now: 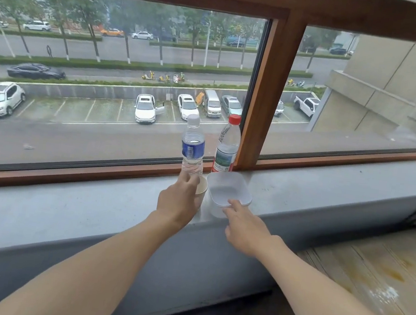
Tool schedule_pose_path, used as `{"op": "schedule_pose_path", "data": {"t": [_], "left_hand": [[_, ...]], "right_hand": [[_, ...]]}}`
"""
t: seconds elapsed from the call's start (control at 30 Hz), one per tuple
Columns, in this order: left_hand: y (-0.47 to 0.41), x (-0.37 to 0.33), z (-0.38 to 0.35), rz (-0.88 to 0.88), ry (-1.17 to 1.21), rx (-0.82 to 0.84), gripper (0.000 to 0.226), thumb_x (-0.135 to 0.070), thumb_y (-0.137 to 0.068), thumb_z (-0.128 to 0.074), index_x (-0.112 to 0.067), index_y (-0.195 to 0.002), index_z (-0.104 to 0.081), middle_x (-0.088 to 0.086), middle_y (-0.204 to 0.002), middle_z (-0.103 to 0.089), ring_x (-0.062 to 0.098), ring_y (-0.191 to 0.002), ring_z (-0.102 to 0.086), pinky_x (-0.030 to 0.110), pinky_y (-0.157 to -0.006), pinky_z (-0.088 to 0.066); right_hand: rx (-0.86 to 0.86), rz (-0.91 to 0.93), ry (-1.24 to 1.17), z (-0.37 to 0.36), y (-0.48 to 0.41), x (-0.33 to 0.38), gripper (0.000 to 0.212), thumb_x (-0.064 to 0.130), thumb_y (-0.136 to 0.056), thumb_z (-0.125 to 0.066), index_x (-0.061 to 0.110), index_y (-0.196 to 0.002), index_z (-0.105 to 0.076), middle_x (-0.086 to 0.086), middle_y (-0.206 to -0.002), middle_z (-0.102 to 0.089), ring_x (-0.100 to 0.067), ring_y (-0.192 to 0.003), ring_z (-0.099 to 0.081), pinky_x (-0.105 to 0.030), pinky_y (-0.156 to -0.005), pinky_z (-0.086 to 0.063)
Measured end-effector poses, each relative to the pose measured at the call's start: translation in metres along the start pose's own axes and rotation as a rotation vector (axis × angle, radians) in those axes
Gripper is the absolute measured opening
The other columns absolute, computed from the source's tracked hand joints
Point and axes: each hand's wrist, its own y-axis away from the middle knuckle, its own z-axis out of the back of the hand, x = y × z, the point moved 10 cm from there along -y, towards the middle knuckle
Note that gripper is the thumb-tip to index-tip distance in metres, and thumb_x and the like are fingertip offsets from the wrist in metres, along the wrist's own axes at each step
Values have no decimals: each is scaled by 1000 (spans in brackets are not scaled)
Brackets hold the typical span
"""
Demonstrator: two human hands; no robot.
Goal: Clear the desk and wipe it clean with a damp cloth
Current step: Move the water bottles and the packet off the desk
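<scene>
Both my arms reach forward over the grey window sill. My left hand is curled round a paper cup, which stands upright on the sill with its open top visible past my fingers. My right hand is spread, fingers stretched forward, the fingertips touching the near rim of a clear plastic tub; I cannot tell whether the thumb also bears on it. The tub sits on the sill just beside the cup, to its right. Behind them, against the glass, two water bottles stand upright: a blue-labelled bottle with a clear cap directly behind the cup, and a red-capped bottle beside the wooden window frame. The bench lies at lower right, below the sill: pale wood, marked with brownish stains and white specks, with a round hole near its right edge.
</scene>
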Motion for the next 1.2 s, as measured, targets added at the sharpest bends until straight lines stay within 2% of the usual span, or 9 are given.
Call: {"op": "schedule_pose_path", "data": {"t": [0.1, 0.27, 0.43, 0.57, 0.67, 0.8, 0.93, 0.97, 1.2], "left_hand": [[-1, -11, 9, -17, 9, -58, 34, -26, -93, -57, -16, -125, -50, 5, -129, -47, 36, -94, -61, 41, -69, -51], [0, -61, 17, -131, 2, -122, 17, -29, -97, -51, -14, -102, -58, 3, -103, -64, 29, -92, -60, 35, -67, -42], [15, -144, -11, -213, 66, -35, 18, -31, -99, -48, -16, -101, -57, 4, -100, -66, 28, -92, -61, 38, -71, -47], [44, -237, -36, -312, 99, 11, 17, -29, -99, -46, -15, -103, -56, 5, -98, -68, 29, -88, -61, 35, -67, -41], [79, -317, -58, -360, 108, 41, 16, -29, -99, -43, -17, -103, -54, 5, -96, -69, 30, -80, -63, 38, -67, -48], [141, -422, -98, -407, 106, 97, 14, -28, -98, -42, -19, -100, -51, 4, -98, -67, 30, -82, -56, 36, -65, -38], [210, -530, -143, -476, 167, 209, 16, -29, -97, -42, -19, -103, -53, 6, -103, -67, 33, -89, -59, 37, -72, -47], [250, -598, -165, -583, 161, 273, 17, -31, -97, -42, -21, -105, -53, 5, -104, -68, 32, -91, -60, 37, -74, -49], [316, -701, -213, -732, 223, 398, 16, -29, -95, -46, -22, -102, -59, 1, -97, -70, 26, -88, -64, 40, -74, -56]], "right_hand": [[-41, -2, -39, 6, 6, -3, 46, 14, -97, -45, 14, -144, -44, -2, -160, -18, -32, -130, -48, -47, -96, -49], [-108, -35, -62, 24, 38, -22, 43, 14, -99, -44, 11, -142, -42, -6, -160, -17, -31, -130, -46, -42, -95, -46], [-177, -123, -106, 34, 100, -82, 42, 17, -100, -44, 11, -141, -42, -6, -157, -19, -31, -128, -47, -44, -97, -47], [-198, -245, -125, 31, 169, -151, 48, 22, -101, -45, 13, -147, -37, -5, -161, -12, -31, -135, -40, -44, -103, -44], [-203, -333, -149, 22, 237, -212, 46, 18, -99, -43, 13, -145, -39, -5, -159, -15, -32, -135, -39, -44, -100, -43], [-195, -456, -207, 1, 341, -289, 42, 16, -97, -42, 14, -139, -44, -4, -156, -18, -36, -124, -48, -44, -91, -46], [-185, -616, -287, -25, 454, -364, 39, 14, -95, -44, 16, -134, -48, -1, -149, -23, -34, -111, -54, -48, -86, -51], [-216, -722, -321, -35, 521, -404, 40, 13, -95, -44, 16, -134, -47, 0, -150, -22, -32, -110, -53, -48, -85, -52], [-286, -946, -445, -59, 637, -457, 39, 14, -95, -44, 17, -133, -47, 2, -142, -30, -27, -104, -54, -46, -85, -52]]}}
